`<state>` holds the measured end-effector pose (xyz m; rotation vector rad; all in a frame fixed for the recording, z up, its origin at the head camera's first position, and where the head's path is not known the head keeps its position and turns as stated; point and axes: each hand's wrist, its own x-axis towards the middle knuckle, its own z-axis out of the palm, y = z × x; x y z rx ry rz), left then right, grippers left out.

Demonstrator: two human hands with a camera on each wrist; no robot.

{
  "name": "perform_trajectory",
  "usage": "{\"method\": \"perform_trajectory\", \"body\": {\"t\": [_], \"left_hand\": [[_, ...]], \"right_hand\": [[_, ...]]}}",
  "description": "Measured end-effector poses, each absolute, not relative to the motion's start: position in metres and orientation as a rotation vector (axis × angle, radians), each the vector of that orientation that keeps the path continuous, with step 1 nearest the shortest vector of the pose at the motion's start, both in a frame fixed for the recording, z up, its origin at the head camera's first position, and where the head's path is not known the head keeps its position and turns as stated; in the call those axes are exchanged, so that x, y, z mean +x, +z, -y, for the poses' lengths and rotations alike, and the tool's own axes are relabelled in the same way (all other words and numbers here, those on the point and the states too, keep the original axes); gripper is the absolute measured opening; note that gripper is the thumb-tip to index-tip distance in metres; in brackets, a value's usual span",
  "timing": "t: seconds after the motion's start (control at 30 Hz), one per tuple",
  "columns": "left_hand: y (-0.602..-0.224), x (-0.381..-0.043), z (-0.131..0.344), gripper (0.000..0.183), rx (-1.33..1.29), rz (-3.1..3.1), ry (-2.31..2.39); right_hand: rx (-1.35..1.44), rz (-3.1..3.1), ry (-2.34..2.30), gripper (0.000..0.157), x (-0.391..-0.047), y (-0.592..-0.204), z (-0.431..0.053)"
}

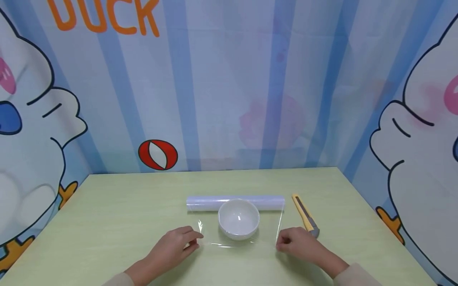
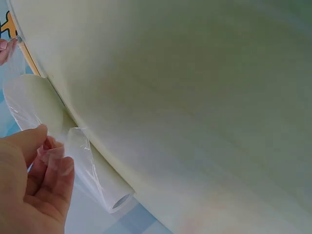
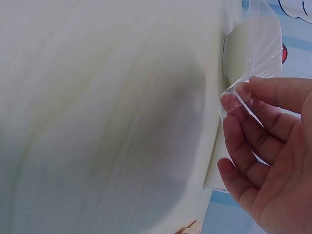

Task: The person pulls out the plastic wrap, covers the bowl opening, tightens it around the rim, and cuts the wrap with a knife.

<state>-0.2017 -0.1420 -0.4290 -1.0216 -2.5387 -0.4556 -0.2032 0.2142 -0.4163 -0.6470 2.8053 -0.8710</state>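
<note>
A sheet of clear plastic wrap runs from its roll toward the front edge of the table, overlapping a small white bowl in the head view. My left hand pinches the near left corner of the film between thumb and fingers; the left wrist view shows the crumpled film at the fingertips. Across from it, my right hand pinches the near right corner. In the right wrist view the film is drawn into creases leading to the right thumb and forefinger.
A yellow and grey utility knife lies on the pale table, just beyond the right hand. Behind the table hangs a blue striped cloth with cartoon prints, which also covers both sides.
</note>
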Motion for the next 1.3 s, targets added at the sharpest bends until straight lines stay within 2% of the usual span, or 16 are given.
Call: {"method": "perform_trajectory", "body": {"t": [0.27, 0.63, 0.93, 1.13, 1.3], "left_hand": [[-0.429, -0.204, 0.137, 0.011, -0.979, 2.574, -0.491], [-0.43, -0.21, 0.131, 0.007, -0.863, 2.659, -0.563], [-0.428, -0.221, 0.135, 0.002, -0.857, 2.782, -0.754], [-0.425, -0.229, 0.144, 0.011, -0.923, 2.885, -0.914], [-0.425, -0.233, 0.145, 0.006, -0.957, 2.841, -0.875]], "right_hand": [[-0.663, -2.846, -0.843, 0.01, -0.205, -0.418, -0.213], [-0.525, -2.905, -0.785, 0.012, -0.208, -0.421, -0.206], [-0.558, -2.919, -0.695, 0.004, -0.215, -0.421, -0.203], [-0.537, -2.993, -0.615, 0.011, -0.214, -0.422, -0.2], [-0.536, -3.103, -0.53, 0.013, -0.216, -0.422, -0.196]]}}
